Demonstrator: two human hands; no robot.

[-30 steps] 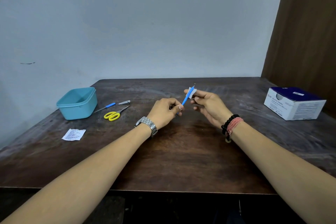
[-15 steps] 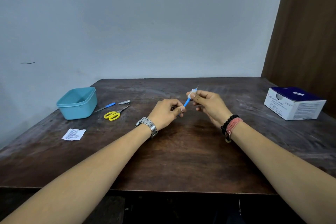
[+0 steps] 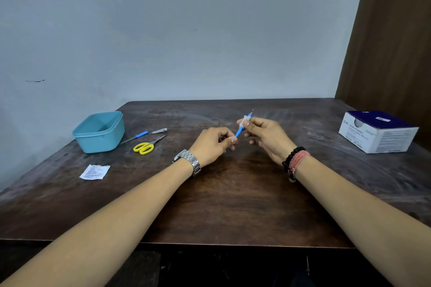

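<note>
You hold a slim blue-handled tool (image 3: 238, 134) in the air above the middle of the desk (image 3: 233, 205), between both hands. It slants, with its lower end toward the near left and its thin metal tip toward the far right.

Your left hand (image 3: 213, 143) has its grip pressed on the lower end of the handle, thumb and forefinger pinching it while the other fingers curl under. Your right hand (image 3: 268, 134) sits just beside it to the right. Its grip pinches a small white pad (image 3: 245, 119) wrapped around the upper part of the tool, just below the tip. The two hands are near each other but do not touch.

A metal watch (image 3: 189, 161) is on your left wrist, and a black bead bracelet and pink bands (image 3: 295, 162) are on your right.

At the far left of the desk stands an open teal tub (image 3: 100, 131). Just right of it lie a second blue-handled tool (image 3: 136, 137), a nail clipper (image 3: 159, 130) and yellow scissors (image 3: 145, 147). A torn white paper packet (image 3: 94, 172) lies nearer you on the left. At the far right sits a white and dark blue box (image 3: 377, 133), well apart from your hands.
</note>
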